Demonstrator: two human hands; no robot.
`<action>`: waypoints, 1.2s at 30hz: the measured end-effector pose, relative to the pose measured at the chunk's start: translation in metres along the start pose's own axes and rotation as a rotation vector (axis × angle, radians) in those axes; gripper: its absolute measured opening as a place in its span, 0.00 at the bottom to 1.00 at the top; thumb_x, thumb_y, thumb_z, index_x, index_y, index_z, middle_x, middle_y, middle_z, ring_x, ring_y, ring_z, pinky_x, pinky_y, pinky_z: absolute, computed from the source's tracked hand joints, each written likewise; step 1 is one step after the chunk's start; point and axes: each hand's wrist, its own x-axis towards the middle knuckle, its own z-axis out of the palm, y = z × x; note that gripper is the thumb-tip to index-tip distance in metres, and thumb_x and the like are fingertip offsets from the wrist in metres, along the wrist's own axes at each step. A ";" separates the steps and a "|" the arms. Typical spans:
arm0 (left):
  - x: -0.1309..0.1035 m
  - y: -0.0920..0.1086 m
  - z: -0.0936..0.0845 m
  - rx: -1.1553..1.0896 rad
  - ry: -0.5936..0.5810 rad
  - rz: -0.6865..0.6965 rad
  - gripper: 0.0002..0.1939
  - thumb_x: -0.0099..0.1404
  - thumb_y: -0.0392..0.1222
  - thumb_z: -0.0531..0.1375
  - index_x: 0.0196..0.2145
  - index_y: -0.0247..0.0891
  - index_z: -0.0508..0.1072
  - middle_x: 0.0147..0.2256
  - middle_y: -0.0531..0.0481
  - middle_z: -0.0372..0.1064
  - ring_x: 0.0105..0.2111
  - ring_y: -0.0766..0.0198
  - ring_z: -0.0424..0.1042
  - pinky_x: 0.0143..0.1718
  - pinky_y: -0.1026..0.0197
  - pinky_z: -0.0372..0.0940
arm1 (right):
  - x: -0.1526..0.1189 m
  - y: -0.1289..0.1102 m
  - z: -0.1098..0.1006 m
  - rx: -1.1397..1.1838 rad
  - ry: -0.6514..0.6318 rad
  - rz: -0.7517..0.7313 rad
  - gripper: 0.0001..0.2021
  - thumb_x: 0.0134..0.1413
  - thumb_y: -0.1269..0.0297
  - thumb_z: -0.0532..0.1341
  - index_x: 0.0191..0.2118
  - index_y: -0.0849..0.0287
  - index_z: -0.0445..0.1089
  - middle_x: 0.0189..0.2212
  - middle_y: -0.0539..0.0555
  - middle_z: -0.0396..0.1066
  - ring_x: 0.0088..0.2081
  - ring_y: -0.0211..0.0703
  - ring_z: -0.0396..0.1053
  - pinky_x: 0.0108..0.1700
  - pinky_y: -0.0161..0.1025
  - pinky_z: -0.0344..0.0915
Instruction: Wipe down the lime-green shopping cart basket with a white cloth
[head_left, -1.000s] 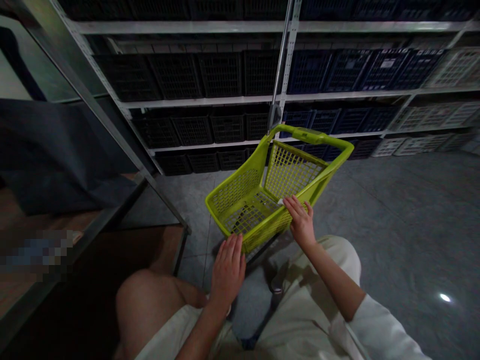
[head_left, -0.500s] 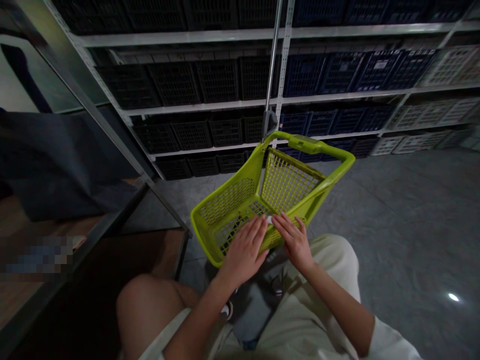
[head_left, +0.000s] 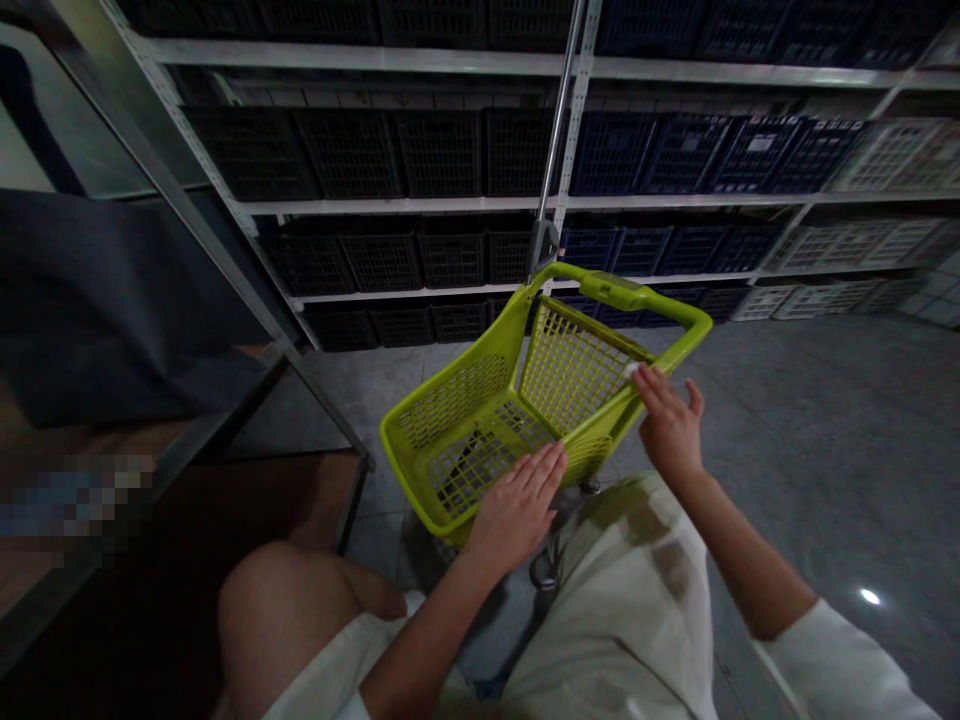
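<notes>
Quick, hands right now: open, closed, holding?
Left hand: open, laid on the green basket.
Right hand: at the basket with a small white piece; grip can't be told.

I'm seeing dim light overall. Black crates (head_left: 439,152) are reading near-black; shadow is filling the space under the bench (head_left: 127,442) at left. Yellow-green cart (head_left: 577,360) is giving the strongest colour. One small white glare spot (head_left: 870,597) is showing on the grey floor (head_left: 817,440). Wide lens is skewing the shelving (head_left: 360,55) toward the edges. Far-right pale crates (head_left: 885,155) are looking soft; pixel blocks (head_left: 75,495) are masking a patch at left.
</notes>
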 end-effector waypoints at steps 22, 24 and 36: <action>0.002 0.011 0.005 -0.118 0.054 -0.061 0.33 0.73 0.45 0.50 0.70 0.32 0.47 0.71 0.45 0.44 0.70 0.59 0.48 0.68 0.55 0.51 | -0.047 -0.077 -0.012 0.211 -0.209 -0.325 0.43 0.50 0.83 0.48 0.73 0.55 0.44 0.65 0.57 0.62 0.66 0.45 0.58 0.69 0.52 0.45; 0.002 0.010 0.004 -0.120 0.039 -0.050 0.33 0.73 0.45 0.50 0.70 0.32 0.47 0.72 0.46 0.42 0.70 0.59 0.47 0.68 0.56 0.50 | -0.034 -0.046 -0.010 0.174 -0.172 -0.335 0.43 0.50 0.83 0.48 0.72 0.51 0.47 0.63 0.56 0.65 0.65 0.46 0.61 0.69 0.55 0.43; 0.004 0.014 0.008 -0.097 0.060 -0.054 0.33 0.73 0.45 0.51 0.70 0.32 0.47 0.71 0.45 0.44 0.70 0.59 0.48 0.68 0.55 0.52 | -0.047 -0.071 -0.008 0.179 -0.144 -0.198 0.44 0.48 0.84 0.47 0.72 0.55 0.46 0.66 0.57 0.61 0.67 0.45 0.57 0.68 0.51 0.46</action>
